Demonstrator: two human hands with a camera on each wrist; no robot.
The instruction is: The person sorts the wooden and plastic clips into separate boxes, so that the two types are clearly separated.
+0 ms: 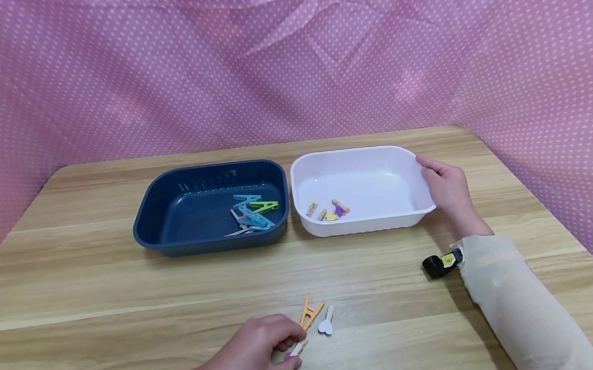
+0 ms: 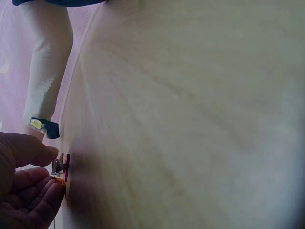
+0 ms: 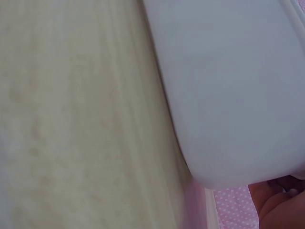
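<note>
My left hand (image 1: pixel 252 352) is low on the wooden table, its thumb and fingertips either side of a small wooden clothespin (image 1: pixel 298 348) with a pinkish-purple decoration. In the left wrist view this clothespin (image 2: pixel 58 166) sits between thumb and curled fingers, close over the tabletop. An orange plastic clothespin (image 1: pixel 309 313) lies right at the fingertips. Beside it is a small clothespin with a white heart (image 1: pixel 326 324). My right hand (image 1: pixel 447 188) grips the right end of a white plastic basin (image 1: pixel 369 224), thumb over the rim; in the right wrist view the basin's wall (image 3: pixel 228 95) hides most of the fingers.
Several small decorated wooden clothespins (image 1: pixel 330 214) lie in the white basin's front left. To its left stands a dark blue basin (image 1: pixel 204 246) holding several plastic clothespins (image 1: pixel 253 218), blue and green among them. A pink dotted cloth (image 1: pixel 270 69) hangs behind the wooden table (image 1: pixel 106 306).
</note>
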